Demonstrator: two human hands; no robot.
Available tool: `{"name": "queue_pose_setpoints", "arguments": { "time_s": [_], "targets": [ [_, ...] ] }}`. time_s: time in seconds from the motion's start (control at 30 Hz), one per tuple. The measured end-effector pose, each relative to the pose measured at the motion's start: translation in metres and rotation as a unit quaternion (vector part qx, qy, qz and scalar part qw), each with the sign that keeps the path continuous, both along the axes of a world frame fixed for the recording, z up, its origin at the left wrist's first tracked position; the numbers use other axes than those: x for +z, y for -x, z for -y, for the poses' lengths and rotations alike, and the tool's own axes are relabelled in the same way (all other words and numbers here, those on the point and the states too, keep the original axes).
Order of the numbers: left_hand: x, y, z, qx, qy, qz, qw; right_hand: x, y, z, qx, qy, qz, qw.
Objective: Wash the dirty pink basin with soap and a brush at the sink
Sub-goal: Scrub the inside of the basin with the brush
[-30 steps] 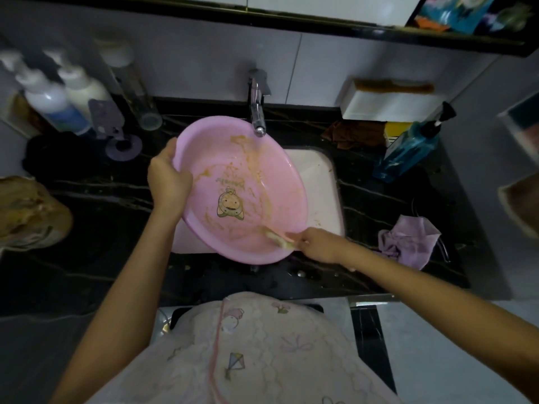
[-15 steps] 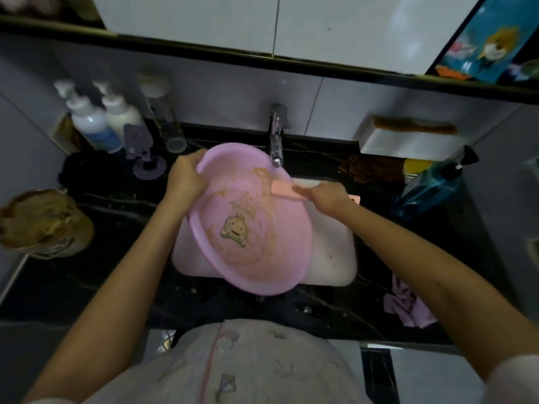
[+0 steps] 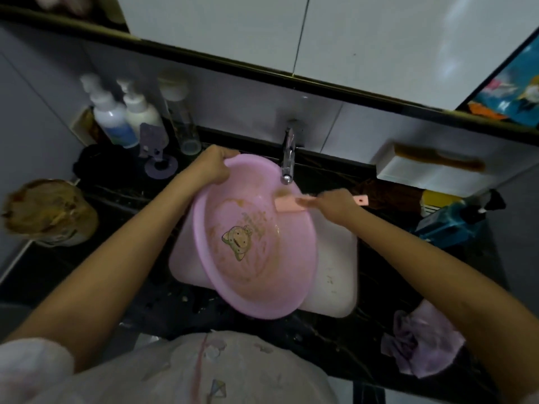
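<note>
A pink basin (image 3: pixel 256 275) with a cartoon print and brown smears inside is tilted over the white sink (image 3: pixel 335 275). My left hand (image 3: pixel 211 164) grips its far left rim. My right hand (image 3: pixel 332 204) holds a pink brush (image 3: pixel 287 205) by its handle, and the brush head lies against the basin's upper right inner wall, just below the chrome tap (image 3: pixel 288 158). No water is seen running from the tap.
Two white pump bottles (image 3: pixel 116 115) and a clear bottle (image 3: pixel 182 123) stand at the back left. A dirty brown container (image 3: pixel 49 212) sits at the left. A blue soap bottle (image 3: pixel 455 221) and a white box (image 3: pixel 428 170) are at the right, a lilac cloth (image 3: pixel 420 342) near the front right.
The brush went from the basin's lower right rim up to its upper right wall under the tap. My left hand slid along the rim toward the far side. The camera tilted upward.
</note>
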State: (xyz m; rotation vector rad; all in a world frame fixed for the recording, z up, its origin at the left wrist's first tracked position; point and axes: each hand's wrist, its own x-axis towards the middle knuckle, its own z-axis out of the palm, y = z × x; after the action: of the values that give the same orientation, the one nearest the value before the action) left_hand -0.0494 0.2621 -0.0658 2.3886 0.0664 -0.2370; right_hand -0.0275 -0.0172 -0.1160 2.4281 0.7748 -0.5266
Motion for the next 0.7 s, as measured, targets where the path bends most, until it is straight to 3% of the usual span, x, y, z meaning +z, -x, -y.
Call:
{"name": "queue_pose_setpoints", "arguments": {
  "time_s": [0.03,0.1,0.13,0.17,0.23,0.27,0.33,0.4,0.47,0.53,0.57,0.6,0.63,0.7],
  "targets": [
    [-0.001,-0.002,0.003,-0.009,0.002,-0.011,1.0,-0.007,0.004,0.008,-0.087,0.02,-0.089,0.992],
    [0.002,-0.005,0.004,-0.02,-0.003,-0.024,1.0,-0.02,0.009,0.01,-0.247,0.03,-0.249,0.936],
    [0.003,-0.007,0.005,-0.029,-0.001,-0.022,0.999,-0.023,0.006,0.009,-0.243,0.022,-0.252,0.937],
    [0.003,-0.008,0.005,-0.033,0.006,-0.023,0.999,-0.019,0.002,0.005,-0.196,0.028,-0.233,0.952],
    [0.003,-0.009,0.005,-0.035,0.012,-0.027,0.999,-0.008,-0.012,-0.003,0.001,0.017,-0.068,0.998],
    [0.002,-0.009,0.006,-0.036,0.011,-0.027,0.999,0.001,-0.017,-0.006,0.081,-0.009,0.005,0.997],
    [0.002,-0.009,0.007,-0.035,0.007,-0.022,0.999,0.011,-0.024,-0.008,0.107,-0.054,0.101,0.988],
    [0.002,-0.007,0.008,-0.033,0.002,-0.016,0.999,0.011,-0.019,-0.007,0.036,-0.093,0.057,0.993],
    [0.003,-0.006,0.01,-0.028,-0.012,-0.011,0.999,-0.007,-0.008,0.0,-0.074,-0.009,-0.043,0.996],
    [0.003,-0.005,0.013,-0.025,-0.033,-0.008,0.999,-0.016,-0.003,0.0,-0.23,-0.012,-0.202,0.952],
    [0.003,-0.005,0.013,-0.025,-0.04,-0.006,0.999,-0.021,-0.004,-0.002,-0.223,-0.021,-0.213,0.951],
    [0.003,-0.004,0.014,-0.028,-0.044,-0.005,0.999,-0.021,-0.004,-0.004,-0.184,-0.033,-0.187,0.964],
    [0.003,-0.004,0.014,-0.03,-0.046,-0.006,0.998,-0.019,-0.009,-0.007,-0.088,-0.028,-0.107,0.99],
    [0.003,-0.005,0.013,-0.029,-0.047,-0.006,0.998,-0.001,-0.017,-0.012,0.073,-0.056,0.05,0.995]
  ]
}}
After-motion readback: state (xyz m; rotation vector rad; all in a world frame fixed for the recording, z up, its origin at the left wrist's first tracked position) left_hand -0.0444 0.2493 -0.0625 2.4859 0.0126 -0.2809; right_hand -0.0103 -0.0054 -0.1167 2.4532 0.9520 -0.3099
